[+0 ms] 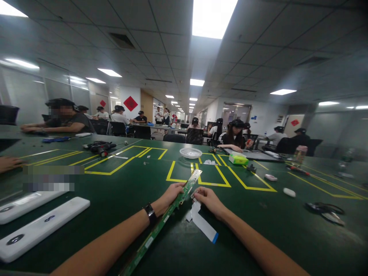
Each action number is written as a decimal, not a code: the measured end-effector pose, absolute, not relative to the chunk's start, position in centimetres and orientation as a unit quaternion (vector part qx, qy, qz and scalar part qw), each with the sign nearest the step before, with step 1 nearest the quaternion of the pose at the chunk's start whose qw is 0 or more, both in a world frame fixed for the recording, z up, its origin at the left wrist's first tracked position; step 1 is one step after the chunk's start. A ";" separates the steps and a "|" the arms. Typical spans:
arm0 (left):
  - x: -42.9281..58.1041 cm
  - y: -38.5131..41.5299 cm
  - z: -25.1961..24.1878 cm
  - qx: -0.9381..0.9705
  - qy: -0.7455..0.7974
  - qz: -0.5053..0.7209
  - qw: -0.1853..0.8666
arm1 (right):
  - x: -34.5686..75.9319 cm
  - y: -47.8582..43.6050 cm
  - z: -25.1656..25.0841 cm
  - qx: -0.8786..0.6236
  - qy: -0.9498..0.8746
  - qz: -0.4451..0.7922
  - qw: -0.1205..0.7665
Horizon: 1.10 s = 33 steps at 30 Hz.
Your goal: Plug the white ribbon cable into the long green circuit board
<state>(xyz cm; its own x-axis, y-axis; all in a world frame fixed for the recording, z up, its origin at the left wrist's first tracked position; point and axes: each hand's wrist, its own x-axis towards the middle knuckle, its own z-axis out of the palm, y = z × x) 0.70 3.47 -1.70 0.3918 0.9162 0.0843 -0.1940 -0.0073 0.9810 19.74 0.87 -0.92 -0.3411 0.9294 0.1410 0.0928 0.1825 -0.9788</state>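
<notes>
My left hand (172, 193) grips a long, narrow green circuit board (161, 227), its fingers closed around the board's edge near the far end. The board slants from the bottom of the view up toward the middle of the table. Just right of it, my right hand (209, 199) pinches one end of a white flat ribbon cable (202, 223). That cable hangs down in a fold, and its loose end has a blue tip. Whether the pinched end touches the board I cannot tell.
On the green table (258, 245) with yellow tape outlines, two long white devices (43, 228) lie at left. Farther off are a white round basket (191, 153), a power drill (100, 147) and a green-white box (238, 158). Dark cables (326, 211) lie at right. Other people sit around.
</notes>
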 end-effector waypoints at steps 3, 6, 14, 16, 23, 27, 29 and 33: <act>0.8 3.3 -1.5 0.550 0.330 0.456 0.617 | 19.5 0.7 -0.9 -0.396 -0.631 0.531 0.404; 0.8 2.7 -1.1 0.547 0.344 0.459 0.610 | 19.3 0.6 -0.7 -0.398 -0.634 0.527 0.401; 0.6 2.0 -0.8 0.552 0.350 0.467 0.595 | 19.3 0.5 -0.7 -0.393 -0.619 0.543 0.409; 0.7 1.9 -0.9 0.558 0.347 0.469 0.590 | 19.3 0.6 -0.9 -0.392 -0.620 0.544 0.408; 1.2 1.7 -1.1 0.582 0.354 0.460 0.570 | 19.4 0.6 -1.2 -0.394 -0.646 0.522 0.393; 1.4 1.7 -1.1 0.594 0.354 0.456 0.560 | 19.3 0.5 -1.1 -0.408 -0.643 0.515 0.393; 1.4 1.7 -1.2 0.600 0.351 0.457 0.555 | 19.3 0.5 -1.1 -0.408 -0.644 0.515 0.392; 1.4 1.6 -1.1 0.608 0.357 0.460 0.540 | 19.2 0.5 -1.2 -0.408 -0.644 0.513 0.394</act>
